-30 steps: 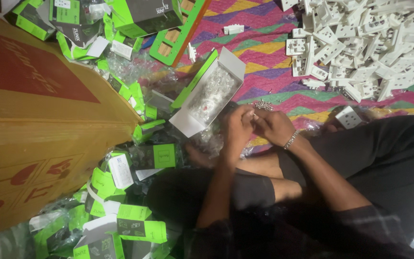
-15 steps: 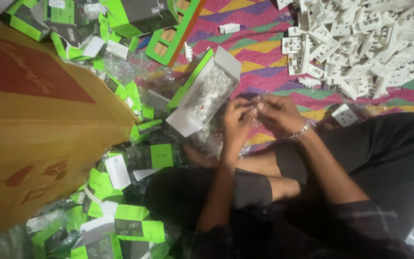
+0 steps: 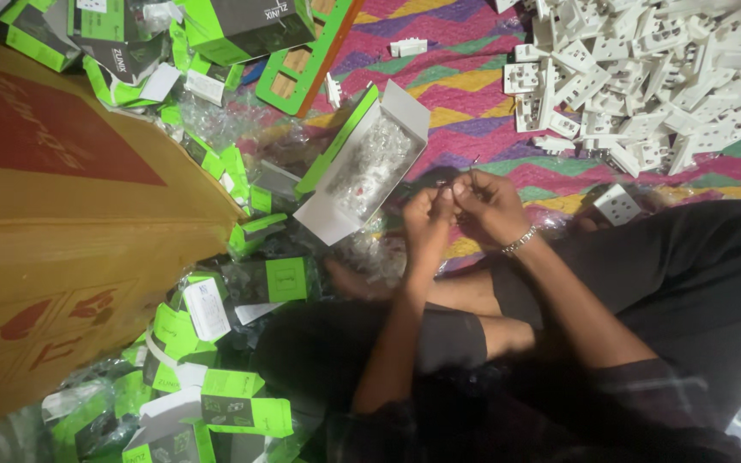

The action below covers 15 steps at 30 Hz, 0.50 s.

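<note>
1. Head view, the hands: the left hand (image 3: 426, 225) and the right hand (image 3: 492, 206) met just in front of the person's folded legs, fingertips touching. Both were pinched shut on a small item (image 3: 460, 183), too small and dim to name; a thin, wire-like end stuck up from between the fingers. The right wrist wore a bracelet (image 3: 521, 241).

2. Head view, where that item sat: it was held in the air between the two grips, over the striped mat (image 3: 465, 86), just beside the near end of the open white box (image 3: 362, 167).

3. Head view, what looked done: the open white box, with its green lid flap standing up, held a heap of clear, crinkled packets. Many green-and-white cartons (image 3: 233, 407) lay tumbled on the left, beside a big brown cardboard box (image 3: 70, 214), some with their flaps open. I judged a good many had already been handled.

4. Head view, what looked left: a large pile of white plastic parts (image 3: 653, 77) lay well apart from the hands, at the far right of the mat, with one loose part (image 3: 617, 204) near the right knee. Judging by that pile, much work remained.

5. No table showed; everything lay on the floor mat.
</note>
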### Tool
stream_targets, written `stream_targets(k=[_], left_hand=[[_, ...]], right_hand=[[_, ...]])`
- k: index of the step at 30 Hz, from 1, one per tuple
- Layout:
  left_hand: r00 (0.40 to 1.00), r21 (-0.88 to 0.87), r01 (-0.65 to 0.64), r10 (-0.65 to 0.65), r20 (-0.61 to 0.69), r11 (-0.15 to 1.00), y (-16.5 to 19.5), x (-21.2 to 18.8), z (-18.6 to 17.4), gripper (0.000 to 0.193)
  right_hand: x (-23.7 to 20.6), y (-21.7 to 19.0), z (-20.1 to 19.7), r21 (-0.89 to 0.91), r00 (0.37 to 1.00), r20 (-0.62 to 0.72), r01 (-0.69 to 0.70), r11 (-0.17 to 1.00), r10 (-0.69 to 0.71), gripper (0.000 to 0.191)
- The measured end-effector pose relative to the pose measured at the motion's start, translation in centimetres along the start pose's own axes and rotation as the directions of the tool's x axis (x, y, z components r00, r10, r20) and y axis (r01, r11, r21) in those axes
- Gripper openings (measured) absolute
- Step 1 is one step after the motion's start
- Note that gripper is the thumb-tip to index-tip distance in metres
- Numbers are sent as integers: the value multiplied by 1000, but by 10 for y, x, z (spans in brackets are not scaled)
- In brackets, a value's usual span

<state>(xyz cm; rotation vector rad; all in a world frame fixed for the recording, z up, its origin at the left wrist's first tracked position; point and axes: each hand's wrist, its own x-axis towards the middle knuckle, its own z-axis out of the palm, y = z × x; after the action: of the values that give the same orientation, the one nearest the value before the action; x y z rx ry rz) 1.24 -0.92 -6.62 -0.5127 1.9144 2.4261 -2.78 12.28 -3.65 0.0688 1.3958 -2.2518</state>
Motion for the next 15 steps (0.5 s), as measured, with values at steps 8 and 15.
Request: stream_targets(k=[8, 15], left_hand=[[981, 322, -54, -10, 192, 945, 34, -2, 3, 23], [930, 752, -266, -45, 365, 603, 63, 6, 3, 22]], right_hand=[[1, 1, -14, -116, 989, -137, -76, 990, 60, 20], [-1, -8, 1, -216, 948, -303, -169, 962, 98, 33]])
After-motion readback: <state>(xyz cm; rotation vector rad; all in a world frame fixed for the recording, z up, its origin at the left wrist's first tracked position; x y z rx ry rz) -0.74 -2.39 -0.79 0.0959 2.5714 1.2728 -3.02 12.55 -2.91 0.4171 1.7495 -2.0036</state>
